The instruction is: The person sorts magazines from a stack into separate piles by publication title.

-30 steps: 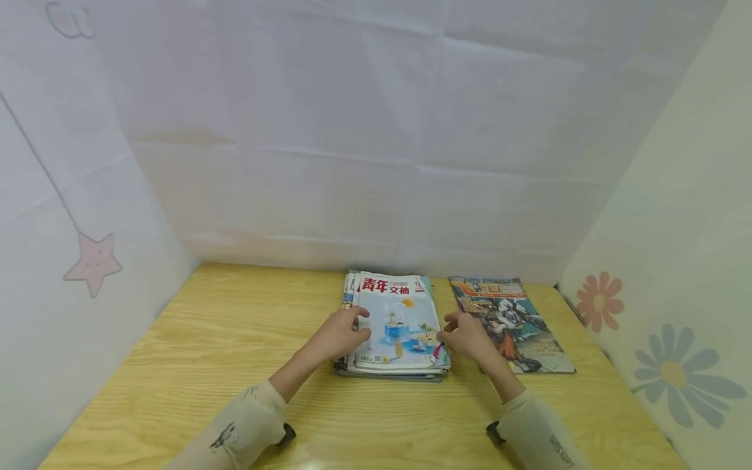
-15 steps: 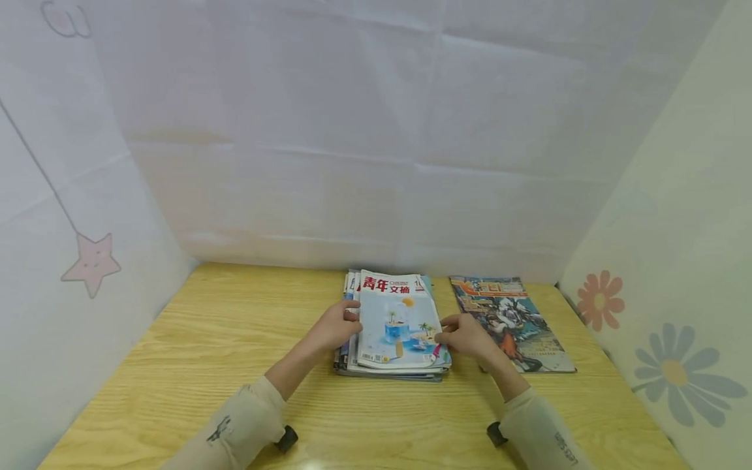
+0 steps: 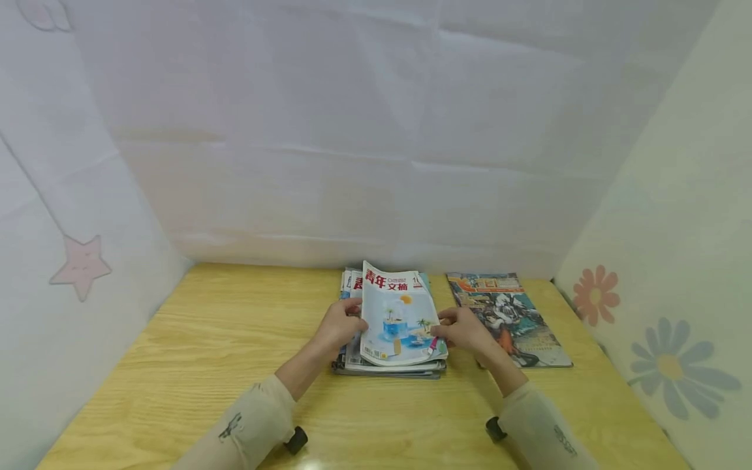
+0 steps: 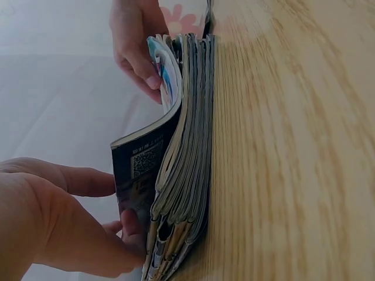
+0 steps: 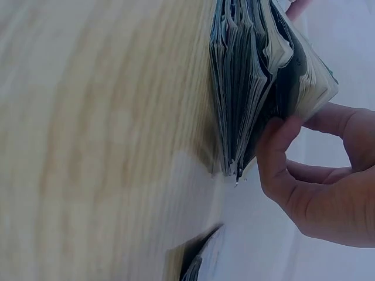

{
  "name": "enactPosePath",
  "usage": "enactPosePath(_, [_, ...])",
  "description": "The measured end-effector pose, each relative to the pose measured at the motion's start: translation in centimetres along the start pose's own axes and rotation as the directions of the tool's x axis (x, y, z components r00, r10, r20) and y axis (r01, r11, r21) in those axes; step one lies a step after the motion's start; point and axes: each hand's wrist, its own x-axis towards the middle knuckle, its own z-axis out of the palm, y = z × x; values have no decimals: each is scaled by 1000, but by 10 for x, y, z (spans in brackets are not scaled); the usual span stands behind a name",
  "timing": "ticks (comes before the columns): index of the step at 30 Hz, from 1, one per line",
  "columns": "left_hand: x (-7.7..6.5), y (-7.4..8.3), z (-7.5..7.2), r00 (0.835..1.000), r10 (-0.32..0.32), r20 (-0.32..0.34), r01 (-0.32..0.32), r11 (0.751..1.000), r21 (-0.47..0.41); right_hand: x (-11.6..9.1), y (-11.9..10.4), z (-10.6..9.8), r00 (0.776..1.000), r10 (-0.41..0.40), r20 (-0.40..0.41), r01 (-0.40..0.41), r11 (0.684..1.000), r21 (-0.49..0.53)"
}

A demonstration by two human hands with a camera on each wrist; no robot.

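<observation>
While left fingers (image 4: 91, 182) and right fingers (image 5: 276, 146) pinch one magazine (image 3: 399, 320), others (image 4: 196, 117) lie beneath.

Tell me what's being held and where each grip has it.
The top magazine of the stack: the left grip pinches its left edge, which is bent upward, and the right grip pinches its right edge.

Beneath the top magazine (image 3: 402, 320), the pile (image 3: 390, 371) is mostly hidden, and the right wrist view's upper edge crops it. Right of the pile, the other magazine (image 3: 512, 316) lies partly behind the right grip (image 3: 463, 329), its fine print (image 3: 537, 343) too small to read. Nearer than the pile, lettering (image 3: 565, 441) on the right sleeve (image 3: 531, 418) is blurred.
</observation>
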Motion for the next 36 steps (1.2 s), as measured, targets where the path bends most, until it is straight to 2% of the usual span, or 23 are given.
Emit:
enactPosePath(7, [5,6,-5,996,51,75,-52,999,7,2,-2,-2,999,-5,-34,6,1000,27])
enactPosePath(14, [9,5,-12,995,68,74,-66,997,-29,2,-6,-1,999,19,-38,-15,994,107])
enactPosePath(21, [11,6,-24,995,54,87,-47,996,-80,3,-12,2,999,9,-39,-3,990,141])
enactPosePath(28, [8,3,-42,997,19,71,-14,997,-70,-1,-20,10,999,-10,-38,17,978,210])
enactPosePath(36, [0,-13,-76,997,-14,76,26,987,-157,-6,-36,34,998,-63,-10,64,966,249])
